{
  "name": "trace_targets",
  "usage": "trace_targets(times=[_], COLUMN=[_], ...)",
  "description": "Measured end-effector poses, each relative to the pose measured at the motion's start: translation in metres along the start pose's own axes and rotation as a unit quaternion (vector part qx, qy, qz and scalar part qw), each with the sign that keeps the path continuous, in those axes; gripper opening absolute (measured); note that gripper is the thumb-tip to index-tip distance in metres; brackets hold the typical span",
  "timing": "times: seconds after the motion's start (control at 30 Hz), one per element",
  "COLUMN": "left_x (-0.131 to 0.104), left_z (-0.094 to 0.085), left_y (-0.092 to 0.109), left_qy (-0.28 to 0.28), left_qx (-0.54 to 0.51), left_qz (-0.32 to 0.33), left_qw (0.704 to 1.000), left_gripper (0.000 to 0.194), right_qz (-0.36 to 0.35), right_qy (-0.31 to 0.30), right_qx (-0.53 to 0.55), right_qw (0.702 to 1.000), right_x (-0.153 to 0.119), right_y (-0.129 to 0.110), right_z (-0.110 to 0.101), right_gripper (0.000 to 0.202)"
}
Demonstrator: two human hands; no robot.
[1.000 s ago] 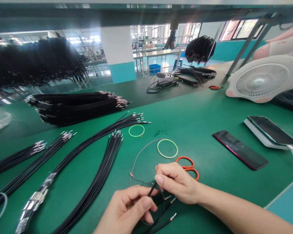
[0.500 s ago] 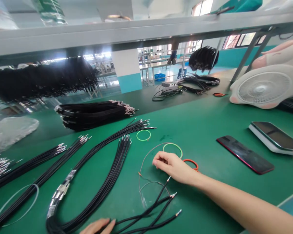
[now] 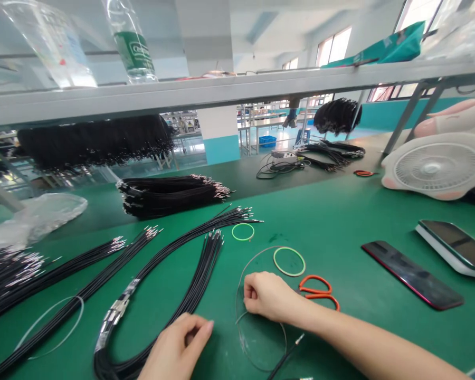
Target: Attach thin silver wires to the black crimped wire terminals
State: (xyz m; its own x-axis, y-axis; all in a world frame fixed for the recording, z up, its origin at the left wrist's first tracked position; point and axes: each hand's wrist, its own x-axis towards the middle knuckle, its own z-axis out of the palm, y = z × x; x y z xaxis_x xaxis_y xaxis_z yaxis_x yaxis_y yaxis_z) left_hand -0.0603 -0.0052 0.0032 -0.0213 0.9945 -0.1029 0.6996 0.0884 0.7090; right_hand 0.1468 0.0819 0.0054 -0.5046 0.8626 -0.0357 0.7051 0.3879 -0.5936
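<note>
My right hand [image 3: 267, 298] is closed, fingers curled down, over a thin clear wire loop [image 3: 241, 338] on the green table. Its fingertips are turned away, so I cannot see what they hold. My left hand [image 3: 182, 340] is at the bottom, thumb and index finger brought together; anything between them is too small to make out. It is in front of a curved bundle of black cables [image 3: 193, 279] with silver tips and a silver-wrapped section. Below my right hand, black cable ends [image 3: 287, 359] point up. Orange-handled scissors [image 3: 316, 287] and a green ring [image 3: 288, 262] lie just beyond my right wrist.
More black cable bundles [image 3: 91, 287] lie at the left, and a thick stack [image 3: 174, 195] farther back. A smaller green ring [image 3: 243, 232] is mid-table. A phone [image 3: 414, 274], a white-edged device [image 3: 457, 245] and a fan [image 3: 435, 166] are at the right. A shelf [image 3: 229, 89] spans above.
The view has tilted up. My left hand has left the black cables and come up toward my right hand. My right hand has shifted slightly left and down, uncovering more of the scissors.
</note>
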Motion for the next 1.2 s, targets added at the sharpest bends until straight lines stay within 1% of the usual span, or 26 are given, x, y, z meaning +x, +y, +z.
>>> trace_targets(times=[0.07,0.13,0.17,0.2,0.27,0.33,0.4,0.5,0.63,0.73,0.9,1.0,1.03,1.1,1.13,1.17,1.2], left_x=[0.020,0.034,0.039,0.043,0.047,0.048,0.047,0.045,0.041,0.035,0.031,0.033,0.033,0.034,0.033,0.032,0.031], left_z=[0.007,0.017,0.022,0.027,0.035,0.040,0.043,0.042,0.039,0.040,0.045,0.048,0.048,0.047,0.047,0.046,0.045], left_y=[0.024,0.039,0.043,0.045,0.042,0.037,0.032,0.028,0.031,0.033,0.032,0.031,0.031,0.032,0.033,0.034,0.034], left_qy=[0.026,0.043,0.053,0.059,0.065,0.060,0.053,0.051,0.057,0.054,0.026,0.025,0.029,0.037,0.042,0.045,0.047], left_qx=[-0.009,-0.042,-0.063,-0.082,-0.118,-0.146,-0.162,-0.177,-0.203,-0.185,-0.137,-0.149,-0.158,-0.171,-0.172,-0.170,-0.167], left_qz=[-0.009,-0.008,-0.002,0.001,0.005,-0.001,-0.009,-0.015,-0.038,-0.057,-0.059,-0.049,-0.044,-0.031,-0.020,-0.010,0.000], left_qw=[1.000,0.998,0.997,0.995,0.991,0.988,0.985,0.983,0.977,0.980,0.988,0.987,0.986,0.984,0.984,0.984,0.985], left_gripper=[0.046,0.045,0.044,0.042,0.040,0.041,0.042,0.044,0.047,0.047,0.044,0.041,0.040,0.039,0.038,0.038,0.037], right_qz=[-0.018,-0.049,-0.083,-0.121,-0.178,-0.209,-0.218,-0.215,-0.206,-0.209,-0.211,-0.199,-0.189,-0.147,-0.118,-0.089,-0.064], right_qy=[0.019,0.048,0.101,0.145,0.207,0.235,0.245,0.249,0.243,0.237,0.232,0.219,0.208,0.173,0.153,0.135,0.117], right_qx=[-0.016,-0.046,-0.091,-0.133,-0.186,-0.210,-0.215,-0.206,-0.201,-0.208,-0.230,-0.218,-0.195,-0.103,-0.037,0.036,0.108], right_qw=[1.000,0.997,0.987,0.973,0.944,0.926,0.920,0.922,0.926,0.925,0.921,0.930,0.940,0.968,0.980,0.986,0.985], right_x=[-0.009,-0.017,-0.020,-0.023,-0.027,-0.029,-0.030,-0.032,-0.032,-0.033,-0.035,-0.038,-0.039,-0.040,-0.040,-0.039,-0.038], right_y=[-0.002,-0.001,0.000,0.001,0.005,0.007,0.008,0.008,0.009,0.010,0.010,0.009,0.008,0.007,0.006,0.005,0.004], right_z=[0.002,0.005,0.008,0.011,0.018,0.023,0.025,0.023,0.021,0.020,0.022,0.022,0.021,0.017,0.014,0.011,0.007], right_gripper=[0.012,0.012,0.013,0.014,0.016,0.018,0.019,0.020,0.020,0.020,0.022,0.020,0.017,0.006,0.007,0.012,0.015])
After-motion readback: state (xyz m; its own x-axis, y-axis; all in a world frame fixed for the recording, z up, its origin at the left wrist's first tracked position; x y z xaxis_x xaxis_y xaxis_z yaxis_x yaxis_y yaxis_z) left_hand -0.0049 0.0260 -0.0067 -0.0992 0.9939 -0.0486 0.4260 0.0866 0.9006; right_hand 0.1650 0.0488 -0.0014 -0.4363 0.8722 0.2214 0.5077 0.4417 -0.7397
